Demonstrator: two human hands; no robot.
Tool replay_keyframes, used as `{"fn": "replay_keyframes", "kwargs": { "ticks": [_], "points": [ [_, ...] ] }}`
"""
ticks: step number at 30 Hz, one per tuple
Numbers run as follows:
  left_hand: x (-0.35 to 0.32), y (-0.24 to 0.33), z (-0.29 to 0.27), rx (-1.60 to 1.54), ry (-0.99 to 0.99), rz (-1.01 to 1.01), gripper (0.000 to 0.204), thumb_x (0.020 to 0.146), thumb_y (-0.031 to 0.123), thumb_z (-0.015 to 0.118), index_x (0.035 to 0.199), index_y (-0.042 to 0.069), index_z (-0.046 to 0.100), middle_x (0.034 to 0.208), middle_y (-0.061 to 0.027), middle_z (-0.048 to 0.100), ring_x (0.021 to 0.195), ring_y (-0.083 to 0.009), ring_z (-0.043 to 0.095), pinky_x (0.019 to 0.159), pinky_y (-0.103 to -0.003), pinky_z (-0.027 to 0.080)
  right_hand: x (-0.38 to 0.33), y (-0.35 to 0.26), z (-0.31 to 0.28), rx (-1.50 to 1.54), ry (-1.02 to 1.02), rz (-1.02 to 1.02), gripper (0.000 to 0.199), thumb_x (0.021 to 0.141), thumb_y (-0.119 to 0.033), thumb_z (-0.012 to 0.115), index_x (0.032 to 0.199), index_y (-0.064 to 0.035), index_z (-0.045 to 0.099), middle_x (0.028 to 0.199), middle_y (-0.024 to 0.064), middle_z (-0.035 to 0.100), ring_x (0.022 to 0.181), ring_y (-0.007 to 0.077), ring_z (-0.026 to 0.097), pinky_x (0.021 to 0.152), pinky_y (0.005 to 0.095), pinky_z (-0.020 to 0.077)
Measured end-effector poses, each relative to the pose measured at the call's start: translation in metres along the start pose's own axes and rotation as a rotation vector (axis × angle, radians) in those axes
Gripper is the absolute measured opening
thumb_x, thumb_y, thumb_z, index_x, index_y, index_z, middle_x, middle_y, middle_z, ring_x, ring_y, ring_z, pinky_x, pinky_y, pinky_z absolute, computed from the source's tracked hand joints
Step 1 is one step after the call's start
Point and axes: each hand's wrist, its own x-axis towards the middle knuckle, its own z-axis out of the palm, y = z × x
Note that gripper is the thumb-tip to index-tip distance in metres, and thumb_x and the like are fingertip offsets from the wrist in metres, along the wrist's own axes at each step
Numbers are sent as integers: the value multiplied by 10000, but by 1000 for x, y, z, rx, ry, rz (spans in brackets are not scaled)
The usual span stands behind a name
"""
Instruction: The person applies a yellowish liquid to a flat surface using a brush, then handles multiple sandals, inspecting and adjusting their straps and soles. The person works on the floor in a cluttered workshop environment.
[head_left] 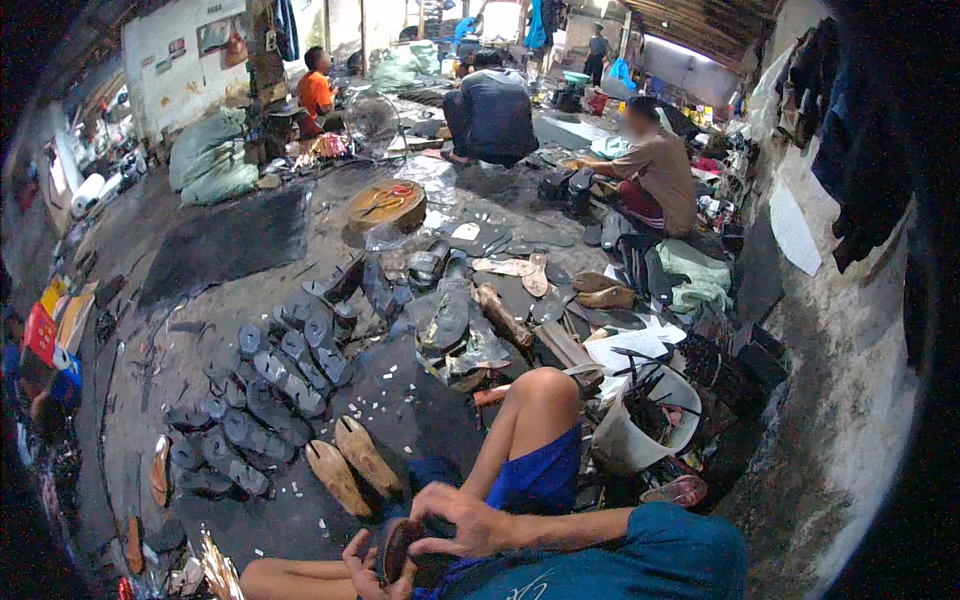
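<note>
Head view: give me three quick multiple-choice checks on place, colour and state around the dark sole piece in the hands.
1. Where do the two tan wooden shoe lasts lie?
A. on the floor just ahead-left of the hands
B. inside the white bucket
C. on the round wooden board

2. What colour are the person's shorts?
A. red
B. blue
C. white

3. How is the dark oval sole piece held?
A. lying loose on the floor
B. by the left hand alone
C. by both hands

Answers:
1 A: the two tan wooden shoe lasts lie side by side on the floor.
2 B: the shorts are blue.
3 C: the left hand cups the dark oval sole piece from below while the right hand presses its fingers on top.
</note>
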Motion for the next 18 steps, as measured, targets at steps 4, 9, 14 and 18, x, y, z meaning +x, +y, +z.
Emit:
{"fn": "replay_keyframes", "kwargs": {
  "ticks": [4, 9, 14, 18],
  "points": [
    [-23, -38, -33, -241, -464, -215, 500, 779, 175, 689, 1189, -37, 497, 1113, -136, 576, 1001, -249, 577, 873, -327, 458, -1, 2, -29, 273, -418, -72, 481, 764, -93, 693, 1200, -22, 501, 1106, 146, 547, 1059, 275, 521, 884, 351, 433],
    [-23, -33, -35, -13, -498, 92, 478, 778, 244, 699, 1132, -32, 535, 1095, -153, 584, 988, -229, 586, 851, -332, 472, -19, 10, -23, 303, -494, -18, 465, 783, -78, 651, 1220, -30, 501, 1127, 132, 564, 1041, 282, 556, 890, 372, 439],
    [-25, -13, -27, -132, -375, -43, 442, 769, 165, 691, 1139, -24, 538, 1048, -138, 601, 957, -221, 598, 830, -319, 480, -6, 6, -27, 351, -499, -106, 435, 775, -84, 657, 1183, -27, 515, 1136, 140, 559, 1059, 293, 544, 895, 380, 438],
    [-23, -16, -29, -42, -434, -10, 470, 767, 168, 693, 1165, -15, 526, 1054, -130, 598, 930, -221, 607, 820, -316, 483, -10, 13, -24, 374, -529, -73, 413, 766, -95, 663, 1147, -22, 521, 1129, 148, 540, 1045, 296, 543, 894, 384, 436]
  ]
}}
